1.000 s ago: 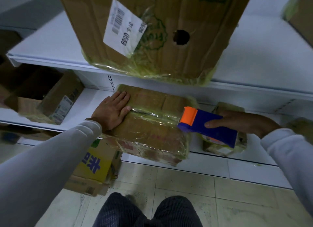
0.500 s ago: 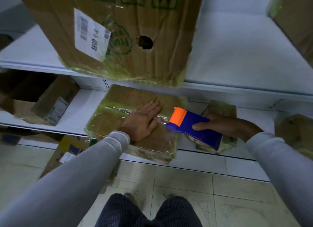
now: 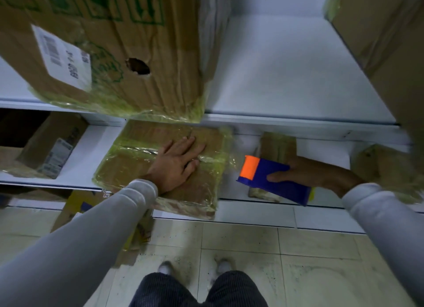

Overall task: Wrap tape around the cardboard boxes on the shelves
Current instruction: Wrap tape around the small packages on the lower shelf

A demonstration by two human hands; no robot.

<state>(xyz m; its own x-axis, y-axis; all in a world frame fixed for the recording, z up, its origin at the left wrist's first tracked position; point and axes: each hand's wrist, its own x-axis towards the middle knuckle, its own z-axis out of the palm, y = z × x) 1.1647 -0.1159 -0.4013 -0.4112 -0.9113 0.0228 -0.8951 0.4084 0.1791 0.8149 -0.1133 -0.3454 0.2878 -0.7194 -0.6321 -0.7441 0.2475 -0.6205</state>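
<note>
The tape dispenser, at 3 o'clock of the wrapped box on the lower shelf, lies with its long axis running 10 to 4 o'clock, orange end toward the box. Its far end is cut off by the right hand, whose grip curls round the blue body. The left hand presses flat, fingers straight, on the box top.

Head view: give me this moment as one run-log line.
left hand: flat on wrapped box | right hand: holds tape dispenser, just right of box | box: on lower shelf, overhanging edge
</note>
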